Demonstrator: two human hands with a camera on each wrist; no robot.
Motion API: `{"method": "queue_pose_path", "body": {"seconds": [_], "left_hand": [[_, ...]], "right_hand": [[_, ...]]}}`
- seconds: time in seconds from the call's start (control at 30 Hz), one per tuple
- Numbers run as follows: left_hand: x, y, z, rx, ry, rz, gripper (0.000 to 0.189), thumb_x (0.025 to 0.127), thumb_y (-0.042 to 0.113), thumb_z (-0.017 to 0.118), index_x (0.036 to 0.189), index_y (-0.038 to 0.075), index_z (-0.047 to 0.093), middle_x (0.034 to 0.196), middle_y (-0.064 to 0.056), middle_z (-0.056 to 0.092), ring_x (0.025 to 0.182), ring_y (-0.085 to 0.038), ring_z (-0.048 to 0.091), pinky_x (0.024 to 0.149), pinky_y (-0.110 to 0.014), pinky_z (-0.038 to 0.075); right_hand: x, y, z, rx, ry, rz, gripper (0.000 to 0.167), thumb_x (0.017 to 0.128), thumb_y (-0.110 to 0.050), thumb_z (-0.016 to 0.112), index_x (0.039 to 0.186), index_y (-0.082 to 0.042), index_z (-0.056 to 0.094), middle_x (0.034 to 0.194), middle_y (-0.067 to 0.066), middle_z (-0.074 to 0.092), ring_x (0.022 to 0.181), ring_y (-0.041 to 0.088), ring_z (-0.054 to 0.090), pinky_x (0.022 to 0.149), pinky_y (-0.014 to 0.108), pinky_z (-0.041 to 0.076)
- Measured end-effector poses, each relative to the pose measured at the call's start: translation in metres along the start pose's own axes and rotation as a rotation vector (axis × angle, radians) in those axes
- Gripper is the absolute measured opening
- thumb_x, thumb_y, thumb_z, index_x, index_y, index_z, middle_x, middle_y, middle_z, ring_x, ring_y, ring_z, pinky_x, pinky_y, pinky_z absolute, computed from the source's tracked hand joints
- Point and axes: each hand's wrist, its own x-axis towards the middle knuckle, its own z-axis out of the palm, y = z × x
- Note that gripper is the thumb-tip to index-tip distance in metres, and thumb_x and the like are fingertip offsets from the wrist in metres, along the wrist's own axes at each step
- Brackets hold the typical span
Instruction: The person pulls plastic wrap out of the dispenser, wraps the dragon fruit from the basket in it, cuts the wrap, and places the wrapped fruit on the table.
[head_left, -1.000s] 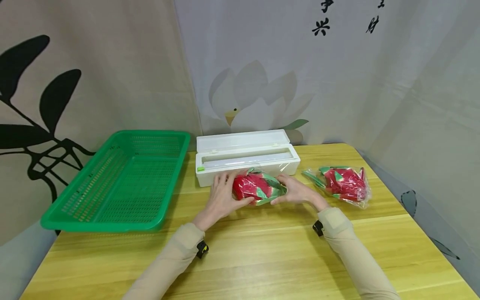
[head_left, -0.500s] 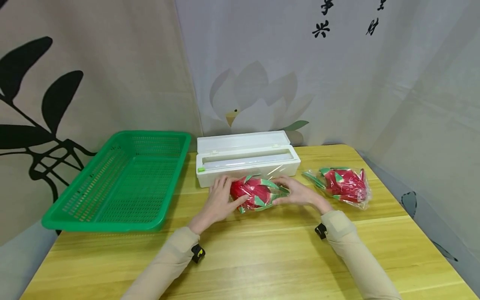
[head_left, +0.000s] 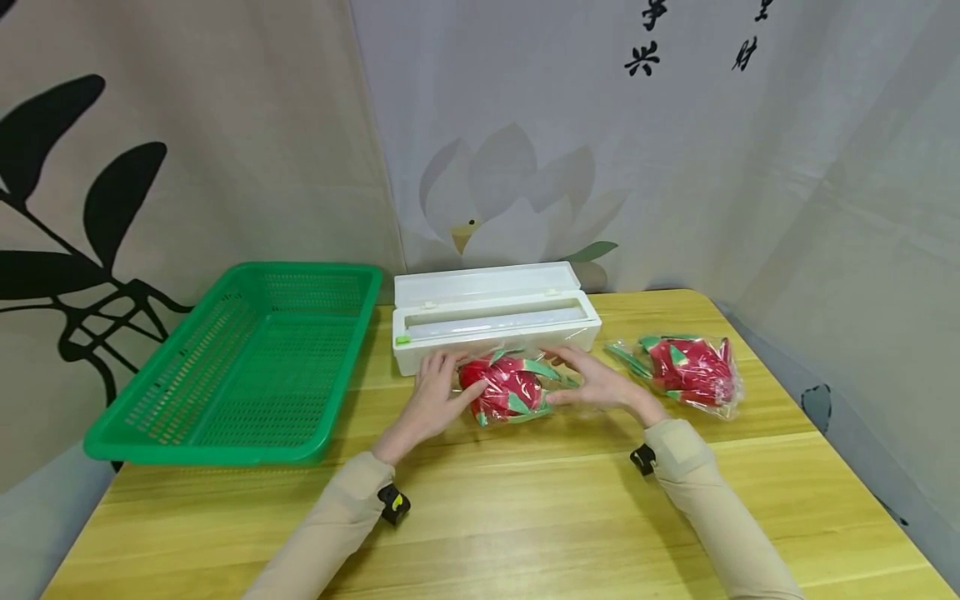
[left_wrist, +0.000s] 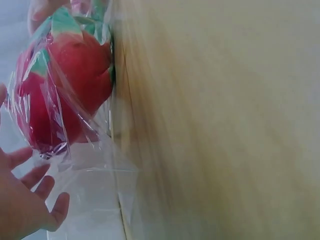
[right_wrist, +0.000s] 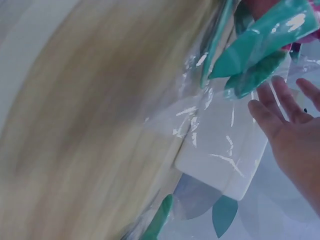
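A red dragon fruit (head_left: 501, 390) with green leaf tips lies on the table between my hands, in clear cling film (left_wrist: 100, 182). My left hand (head_left: 429, 402) is at its left end, thumb toward the front of the fruit. In the left wrist view the left fingers (left_wrist: 59, 209) are loosely bent, apart from the fruit, beside a loose flap of film. At the leafy end is my right hand (head_left: 596, 387). Its fingers (right_wrist: 265, 117) are relaxed near the green leaves (right_wrist: 270, 55) in the right wrist view; whether they touch the film is unclear.
Right behind the fruit stands a white cling film dispenser (head_left: 480, 286), lid up, with a roll inside. A green plastic basket (head_left: 202, 454) is at the left. A second film-wrapped dragon fruit (head_left: 693, 368) lies to the right. Fabric hangs behind the wooden table (head_left: 510, 517).
The dragon fruit has turned and come slightly nearer and left. My hands have eased off it, the left drawing back a little to the left; their fingers have loosened.
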Motion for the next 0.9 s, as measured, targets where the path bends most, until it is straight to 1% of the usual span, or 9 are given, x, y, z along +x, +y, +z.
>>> {"method": "queue_pose_path", "body": {"seconds": [0.17,0.27,0.37,0.53,0.6,0.63,0.67,0.73,0.9], "left_hand": [[-0.003,-0.002,-0.001,-0.015,-0.016,-0.015,0.056,0.096,0.044,0.051,0.137,0.006,0.045,0.137,-0.018,0.044,0.136,-0.036,0.029,0.109,-0.06,0.031],[-0.004,-0.004,-0.003,-0.047,0.015,-0.026,0.051,0.099,0.04,0.046,0.136,0.005,0.046,0.137,-0.018,0.044,0.135,-0.035,0.032,0.108,-0.059,0.033],[-0.004,-0.008,-0.007,-0.093,0.126,-0.048,0.045,0.099,0.033,0.047,0.132,0.003,0.049,0.133,-0.018,0.047,0.13,-0.034,0.037,0.107,-0.056,0.036],[0.0,-0.018,-0.017,-0.145,0.419,-0.15,0.037,0.094,0.018,0.057,0.124,0.0,0.049,0.125,-0.019,0.041,0.119,-0.033,0.036,0.1,-0.049,0.04],[0.002,-0.023,-0.021,-0.136,0.494,-0.18,0.041,0.091,0.014,0.06,0.126,-0.002,0.047,0.127,-0.021,0.037,0.118,-0.033,0.034,0.099,-0.048,0.039],[0.003,-0.025,-0.022,-0.13,0.511,-0.19,0.044,0.09,0.013,0.061,0.128,-0.003,0.045,0.129,-0.022,0.035,0.118,-0.034,0.033,0.1,-0.049,0.038],[0.004,-0.027,-0.024,-0.131,0.514,-0.199,0.048,0.09,0.013,0.062,0.131,-0.005,0.043,0.132,-0.024,0.034,0.119,-0.035,0.032,0.102,-0.049,0.036],[0.006,-0.032,-0.026,-0.132,0.479,-0.226,0.057,0.091,0.016,0.062,0.137,-0.005,0.037,0.139,-0.025,0.031,0.125,-0.036,0.031,0.107,-0.05,0.033],[0.014,-0.047,-0.027,-0.175,0.32,-0.327,0.069,0.095,0.026,0.056,0.148,-0.002,0.02,0.151,-0.027,0.024,0.139,-0.04,0.025,0.116,-0.052,0.023]], "right_hand": [[0.004,-0.007,0.0,-0.015,-0.011,-0.004,0.083,0.083,-0.039,0.072,0.149,-0.011,0.03,0.143,0.016,0.039,0.13,0.034,0.042,0.106,0.056,0.038],[0.007,-0.013,0.0,-0.034,-0.014,-0.016,0.084,0.082,-0.039,0.072,0.149,-0.01,0.03,0.143,0.016,0.04,0.129,0.034,0.043,0.106,0.056,0.038],[0.01,-0.019,0.002,-0.063,-0.021,-0.037,0.082,0.082,-0.038,0.072,0.147,-0.009,0.032,0.141,0.016,0.042,0.128,0.034,0.044,0.106,0.056,0.038],[0.013,-0.026,0.007,-0.127,-0.044,-0.047,0.081,0.083,-0.038,0.072,0.147,-0.008,0.033,0.14,0.021,0.043,0.13,0.037,0.042,0.108,0.057,0.036],[0.013,-0.027,0.007,-0.139,-0.044,-0.044,0.081,0.083,-0.038,0.072,0.147,-0.009,0.032,0.141,0.021,0.043,0.131,0.038,0.041,0.107,0.058,0.035],[0.013,-0.028,0.008,-0.133,-0.044,-0.043,0.081,0.083,-0.038,0.072,0.147,-0.009,0.032,0.141,0.022,0.042,0.131,0.038,0.04,0.107,0.058,0.035],[0.013,-0.028,0.008,-0.13,-0.044,-0.039,0.081,0.083,-0.038,0.072,0.147,-0.01,0.032,0.142,0.021,0.042,0.132,0.038,0.04,0.107,0.058,0.035],[0.013,-0.028,0.007,-0.121,-0.044,-0.041,0.081,0.082,-0.038,0.072,0.147,-0.01,0.032,0.143,0.021,0.041,0.132,0.038,0.04,0.107,0.059,0.035],[0.021,-0.037,0.001,-0.102,-0.042,-0.061,0.077,0.085,-0.036,0.07,0.147,-0.009,0.033,0.142,0.017,0.04,0.131,0.036,0.042,0.107,0.056,0.037]]}}
